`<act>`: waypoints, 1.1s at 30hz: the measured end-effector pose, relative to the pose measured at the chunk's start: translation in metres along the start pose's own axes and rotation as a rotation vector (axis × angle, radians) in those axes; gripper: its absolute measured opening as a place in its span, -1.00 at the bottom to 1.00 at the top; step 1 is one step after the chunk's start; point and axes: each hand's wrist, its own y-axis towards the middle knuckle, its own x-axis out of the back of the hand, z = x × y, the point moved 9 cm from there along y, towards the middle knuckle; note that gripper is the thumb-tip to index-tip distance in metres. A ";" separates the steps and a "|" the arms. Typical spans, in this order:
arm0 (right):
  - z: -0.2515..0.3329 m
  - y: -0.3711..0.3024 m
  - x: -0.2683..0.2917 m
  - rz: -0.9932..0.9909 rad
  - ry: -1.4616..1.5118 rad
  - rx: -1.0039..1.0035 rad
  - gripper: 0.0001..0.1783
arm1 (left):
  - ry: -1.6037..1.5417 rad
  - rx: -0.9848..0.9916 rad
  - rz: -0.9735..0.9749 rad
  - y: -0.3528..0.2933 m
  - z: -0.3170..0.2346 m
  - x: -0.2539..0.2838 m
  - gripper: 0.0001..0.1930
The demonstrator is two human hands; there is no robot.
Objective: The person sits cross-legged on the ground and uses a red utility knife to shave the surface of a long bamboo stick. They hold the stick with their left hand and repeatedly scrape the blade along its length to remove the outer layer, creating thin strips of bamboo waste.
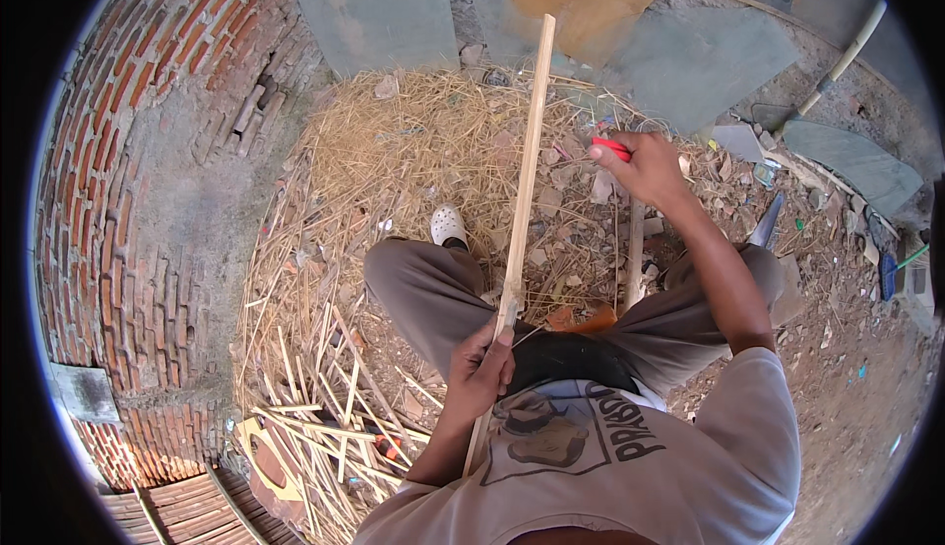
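Note:
A long, pale bamboo strip (527,176) slants up from my lap, its far end above the straw-strewn ground. My left hand (478,368) is closed round its lower part, close to my shirt. Off to the right of the strip and apart from it, my right hand (645,166) is closed on a small red tool (612,148). Only the tool's red end juts out past the thumb; the rest is hidden in the fist, so its kind does not show.
Loose bamboo strips (325,417) lie piled at my left. A brick wall (108,250) runs along the left side. Grey sheets (374,13) and a tan board (581,3) lean at the back. Between my legs stands a wooden stick (635,250); a saw-like blade (766,220) is beyond my right knee.

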 end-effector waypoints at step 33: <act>0.001 0.013 0.014 -0.178 -0.275 0.077 -0.14 | 0.305 -0.136 -0.009 -0.003 -0.024 -0.028 -0.61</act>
